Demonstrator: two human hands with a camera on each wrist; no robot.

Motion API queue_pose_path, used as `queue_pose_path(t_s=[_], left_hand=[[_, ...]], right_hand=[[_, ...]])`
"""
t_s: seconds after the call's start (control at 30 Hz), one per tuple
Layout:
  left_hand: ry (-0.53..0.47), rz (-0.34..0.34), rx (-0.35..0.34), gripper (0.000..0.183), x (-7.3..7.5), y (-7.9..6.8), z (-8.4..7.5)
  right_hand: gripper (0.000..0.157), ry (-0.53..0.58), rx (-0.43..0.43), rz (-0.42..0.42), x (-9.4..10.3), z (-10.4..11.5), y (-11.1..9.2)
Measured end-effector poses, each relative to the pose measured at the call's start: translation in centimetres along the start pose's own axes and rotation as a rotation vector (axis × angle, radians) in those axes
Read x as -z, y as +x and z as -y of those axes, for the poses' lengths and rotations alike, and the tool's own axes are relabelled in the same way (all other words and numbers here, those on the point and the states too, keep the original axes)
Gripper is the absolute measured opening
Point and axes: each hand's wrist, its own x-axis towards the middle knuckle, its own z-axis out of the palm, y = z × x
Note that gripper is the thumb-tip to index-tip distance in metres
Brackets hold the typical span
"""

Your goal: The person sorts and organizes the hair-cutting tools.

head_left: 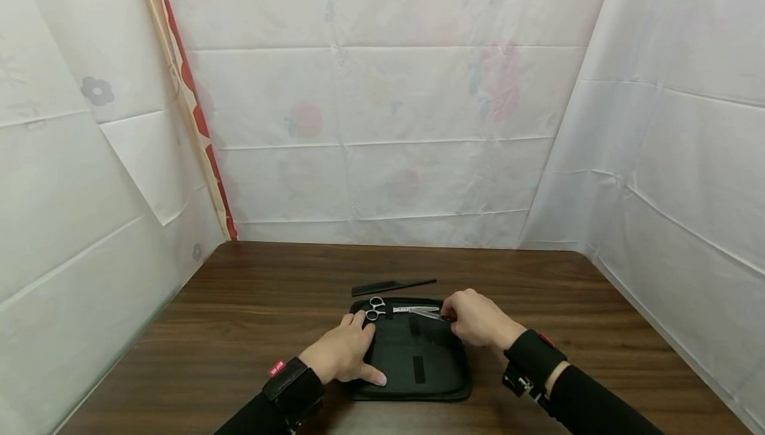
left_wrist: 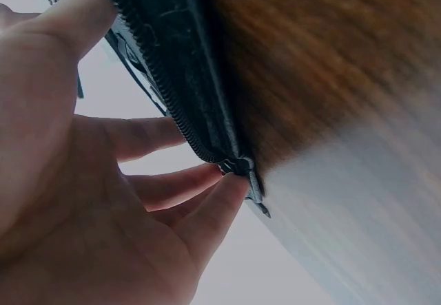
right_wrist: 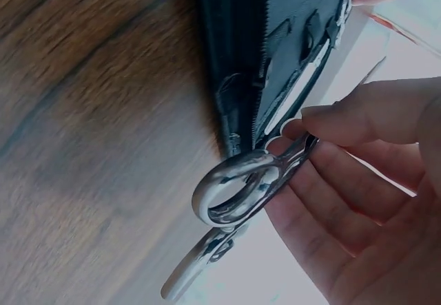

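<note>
A black zip case lies opened flat on the table, with elastic loops inside. My left hand rests at its left edge, thumb on the inner surface and fingers against the zipped side. One pair of silver scissors lies along the case's far edge, finger rings to the left, under a loop. My right hand pinches a second pair of scissors by the shanks, between thumb and fingers. Its rings stick out past the fingertips in the right wrist view, and its blades point left over the case in the head view.
A black tail comb lies on the brown wood table just beyond the case. White sheeting hangs behind the table and along both sides.
</note>
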Motion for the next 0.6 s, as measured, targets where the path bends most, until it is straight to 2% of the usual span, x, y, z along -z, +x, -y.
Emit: queue_pose_path(t_s=[0.6], left_hand=[[-0.011,0.010,0.006,0.094,0.11,-0.04,-0.17]], right_hand=[[0.025,-0.101,0.036,0.028,-0.24,-0.50,-0.29]])
